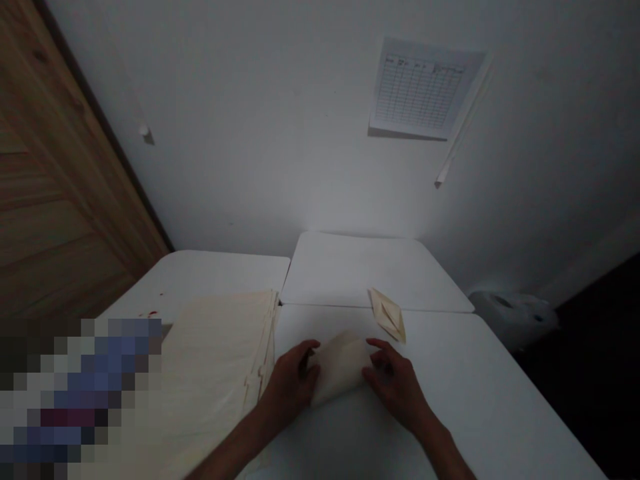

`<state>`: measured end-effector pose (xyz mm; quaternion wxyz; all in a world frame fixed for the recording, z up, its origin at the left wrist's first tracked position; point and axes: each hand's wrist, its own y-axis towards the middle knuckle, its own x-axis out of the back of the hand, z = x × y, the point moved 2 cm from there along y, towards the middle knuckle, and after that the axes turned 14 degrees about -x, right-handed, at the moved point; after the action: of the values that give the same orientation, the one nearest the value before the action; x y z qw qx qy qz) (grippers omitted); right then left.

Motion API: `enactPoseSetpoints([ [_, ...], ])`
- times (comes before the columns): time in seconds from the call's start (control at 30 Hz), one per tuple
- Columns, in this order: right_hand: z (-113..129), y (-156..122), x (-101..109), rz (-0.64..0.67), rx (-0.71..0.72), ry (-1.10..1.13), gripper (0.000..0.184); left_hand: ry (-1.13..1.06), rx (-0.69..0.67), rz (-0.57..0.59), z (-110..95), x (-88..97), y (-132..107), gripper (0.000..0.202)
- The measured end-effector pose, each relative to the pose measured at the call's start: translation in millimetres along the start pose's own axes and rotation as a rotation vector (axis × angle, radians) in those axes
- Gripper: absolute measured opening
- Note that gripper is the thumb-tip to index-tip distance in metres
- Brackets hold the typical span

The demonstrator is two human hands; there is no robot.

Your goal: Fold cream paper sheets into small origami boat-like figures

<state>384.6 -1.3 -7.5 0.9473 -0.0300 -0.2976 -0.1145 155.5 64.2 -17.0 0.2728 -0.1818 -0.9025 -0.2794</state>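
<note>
A small piece of folded cream cloth or paper (341,367) is held just over the white table, between my two hands. My left hand (296,377) has its left edge between thumb and fingers. On the opposite edge, my right hand (393,380) pinches it with thumb and curled fingers. Beyond my right hand lies a flat folded cream piece (389,315) with crossing creases. To the left of my left hand sits a broad stack of cream sheets (215,353), uneven along its right side.
White tables (360,267) are pushed together against a wall, with seams between them. A printed chart (420,90) hangs on the wall. A wooden door or panel (65,167) stands at the left. A whitish plastic bag-like object (515,317) lies right of the tables. Pixelation covers the lower left.
</note>
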Motion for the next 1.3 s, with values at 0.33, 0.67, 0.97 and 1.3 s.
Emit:
enactPoseSetpoints([
  [0.33, 1.7, 4.5, -14.8, 0.109, -0.171, 0.641, 0.064, -0.376, 0.225, -0.123, -36.9, 4.2, -0.4, 0.034],
  [0.67, 10.8, -0.1, -20.7, 0.106, -0.249, 0.702, 0.055, -0.419, 0.242, -0.124, -43.7, -20.7, -21.2, 0.039],
  [0.97, 21.1, -11.1, -23.5, 0.229, -0.200, 0.602, 0.057, -0.614, 0.290, -0.189, -37.0, -18.2, -14.8, 0.027],
  [1.3, 20.7, -18.4, -29.3, 0.257, -0.149, 0.550, 0.059, -0.454, 0.348, -0.217, -30.0, -16.1, -17.8, 0.043],
])
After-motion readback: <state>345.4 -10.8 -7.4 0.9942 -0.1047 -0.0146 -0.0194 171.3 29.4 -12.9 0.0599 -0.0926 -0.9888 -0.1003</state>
